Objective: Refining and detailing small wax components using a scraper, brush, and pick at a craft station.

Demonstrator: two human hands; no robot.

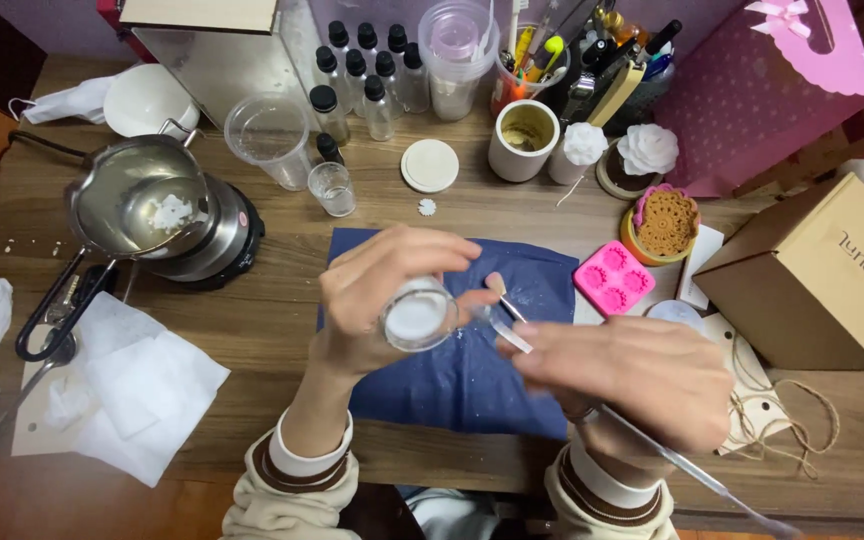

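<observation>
- Two hands work over a dark blue cloth (472,370) spread near the front edge of the wooden counter (292,270).
- We see the left hand (377,300) with its grip wrapped around a small clear glass jar (418,318) of white matter, tilted so its round face looks up at us.
- We see the right hand (632,375) with its grip pinching a thin clear stick (507,335) whose tip lies just beside the jar; a long clear rod (692,475) runs from under that hand toward the front right corner.
- Toward the left edge, a metal pouring pot (132,205) with white lumps in it sits on a black hot plate (222,245), and white paper towels (137,385) lie in front of it.
- Beside the cloth's right side lies a pink flower mould (613,277), with a brown cardboard box (822,275) at the right edge.
- Along the back edge stand small black-capped bottles (367,70), a clear plastic cup (270,138) and a white cup (522,140).
</observation>
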